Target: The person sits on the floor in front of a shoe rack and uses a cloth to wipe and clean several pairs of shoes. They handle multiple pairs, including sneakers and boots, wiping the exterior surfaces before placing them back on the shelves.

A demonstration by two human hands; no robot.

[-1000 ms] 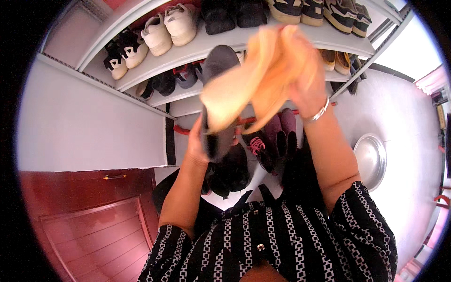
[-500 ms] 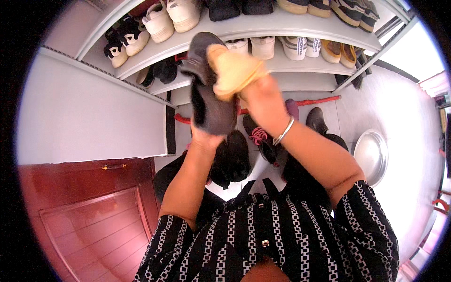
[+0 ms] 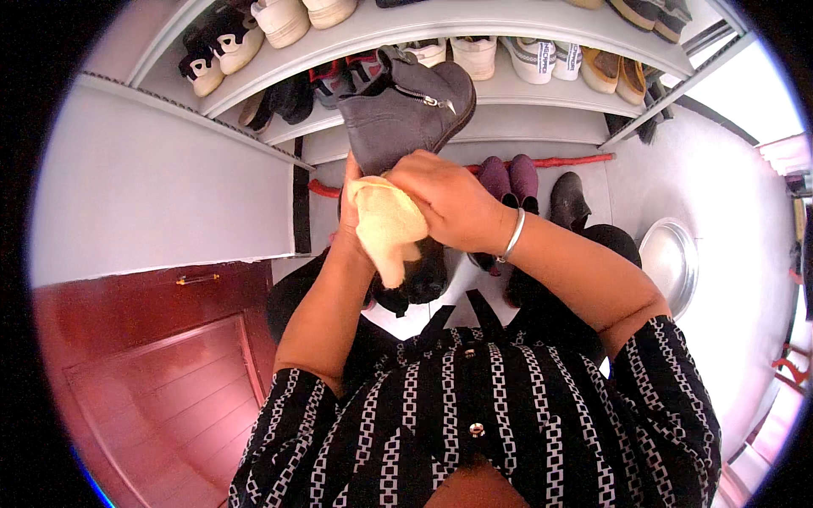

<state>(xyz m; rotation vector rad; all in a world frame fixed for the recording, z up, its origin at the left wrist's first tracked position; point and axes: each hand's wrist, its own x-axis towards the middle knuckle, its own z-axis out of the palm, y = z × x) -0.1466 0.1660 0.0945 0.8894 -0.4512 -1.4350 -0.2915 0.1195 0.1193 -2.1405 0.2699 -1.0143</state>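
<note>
White tiered shoe rack (image 3: 525,30) up top, then a dark grey leathery ankle boot with side zip (image 3: 398,118) in front, left hand (image 3: 349,212) gripping it. Right hand (image 3: 453,199)'s clamped on a soft pale-yellow cloth (image 3: 389,220) dangling just nearer me.

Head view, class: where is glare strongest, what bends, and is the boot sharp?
In the head view, the floor at right washes out white; the shelf bows in that view; there too, the boot looks fairly sharp, its zip distinct.
</note>
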